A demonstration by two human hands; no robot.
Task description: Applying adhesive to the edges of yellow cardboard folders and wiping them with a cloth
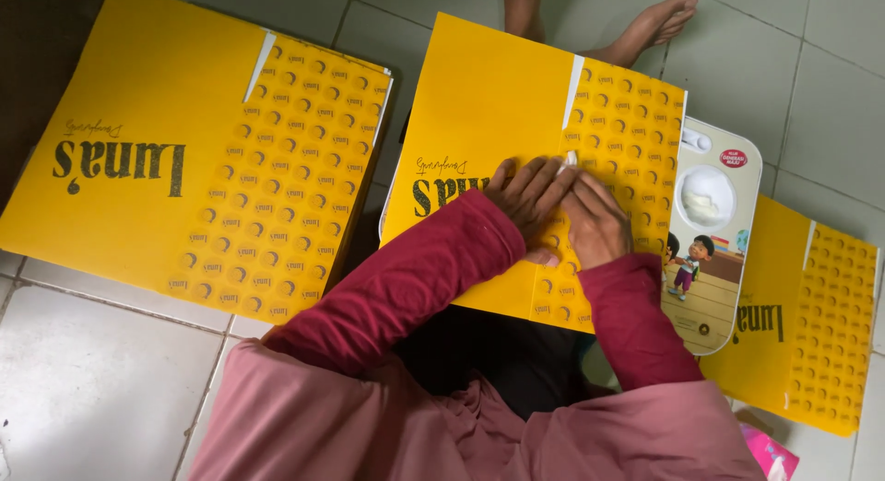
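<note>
A flat yellow cardboard sheet (489, 103) with a dotted panel and a white strip lies across my lap and a small cartoon-printed table (714, 287). My left hand (527, 197) and my right hand (595, 221) press side by side on the sheet near the line where the plain part meets the dotted panel. A small white piece (570, 160), perhaps tape backing, sits at the fingertips of both hands. Which hand pinches it I cannot tell. My sleeves are dark red.
A second yellow sheet (175, 149) lies on the tiled floor to the left. A third yellow sheet (811, 324) lies under the small table at the right. Another person's bare foot (650, 25) rests on the tiles at the top. A pink packet (770, 453) shows at the bottom right.
</note>
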